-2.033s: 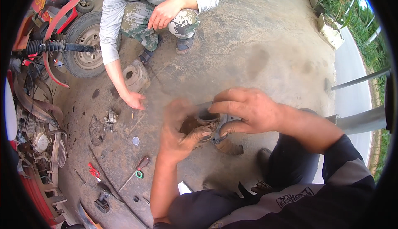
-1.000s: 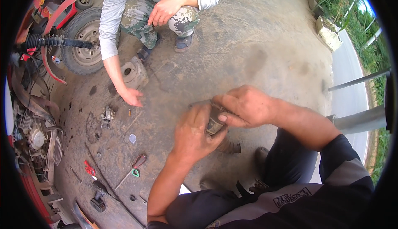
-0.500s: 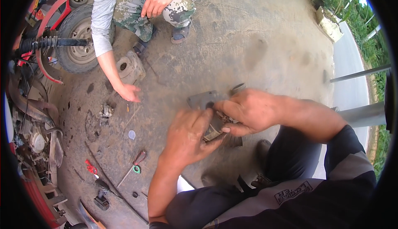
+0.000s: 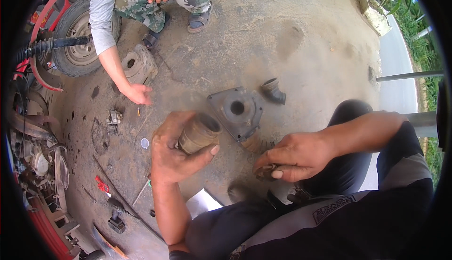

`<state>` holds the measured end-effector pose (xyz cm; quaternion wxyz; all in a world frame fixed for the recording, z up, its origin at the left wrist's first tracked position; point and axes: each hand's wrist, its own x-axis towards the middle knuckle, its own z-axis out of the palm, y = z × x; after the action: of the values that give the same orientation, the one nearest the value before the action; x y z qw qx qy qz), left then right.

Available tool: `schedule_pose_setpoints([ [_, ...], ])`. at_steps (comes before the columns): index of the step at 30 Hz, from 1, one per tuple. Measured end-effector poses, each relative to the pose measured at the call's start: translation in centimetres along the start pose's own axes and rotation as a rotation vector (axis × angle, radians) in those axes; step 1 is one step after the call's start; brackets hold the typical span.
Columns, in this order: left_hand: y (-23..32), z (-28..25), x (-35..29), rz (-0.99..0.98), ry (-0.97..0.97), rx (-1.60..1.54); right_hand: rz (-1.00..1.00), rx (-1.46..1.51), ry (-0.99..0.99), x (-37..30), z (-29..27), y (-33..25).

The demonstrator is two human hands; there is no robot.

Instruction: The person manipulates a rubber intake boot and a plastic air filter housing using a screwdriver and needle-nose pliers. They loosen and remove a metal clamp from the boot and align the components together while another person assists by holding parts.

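While the head camera looked down, the left hand (image 4: 176, 154) clenched a grimy short metal sleeve (image 4: 198, 133) above the concrete floor (image 4: 292, 34); the right hand (image 4: 294, 156) pinched a small dark part (image 4: 266, 171). Between them lay a square flanged cover (image 4: 237, 109); a co-worker's hand (image 4: 137, 93) hovered nearby.

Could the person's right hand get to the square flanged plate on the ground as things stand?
Probably yes: the right hand, pinching a small dark part, lies just below the flanged plate, with nothing over it.
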<state>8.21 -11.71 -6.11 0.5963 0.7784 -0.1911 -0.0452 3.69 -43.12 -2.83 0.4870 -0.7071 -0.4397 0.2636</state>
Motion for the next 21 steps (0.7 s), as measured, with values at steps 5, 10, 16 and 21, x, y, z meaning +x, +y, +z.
schedule_pose_setpoints([
  [5, -5.7, 3.0, -1.1, -0.586, 0.439, -0.653, 0.464, 0.421, 0.443, 3.9, -7.0, 1.9],
  [10, -7.0, 1.9, -0.1, -0.501, 0.625, -1.067, 0.517, 0.309, 0.386, 4.2, -6.7, 3.2],
  [16, -6.1, 2.5, 0.6, -0.463, 0.716, -1.024, 0.427, 0.363, 0.312, 5.1, -3.2, 4.2],
  [21, -5.1, 3.5, 1.4, -0.593, 0.789, -1.046, 0.591, 0.294, 0.282, 6.3, -2.0, 3.6],
])
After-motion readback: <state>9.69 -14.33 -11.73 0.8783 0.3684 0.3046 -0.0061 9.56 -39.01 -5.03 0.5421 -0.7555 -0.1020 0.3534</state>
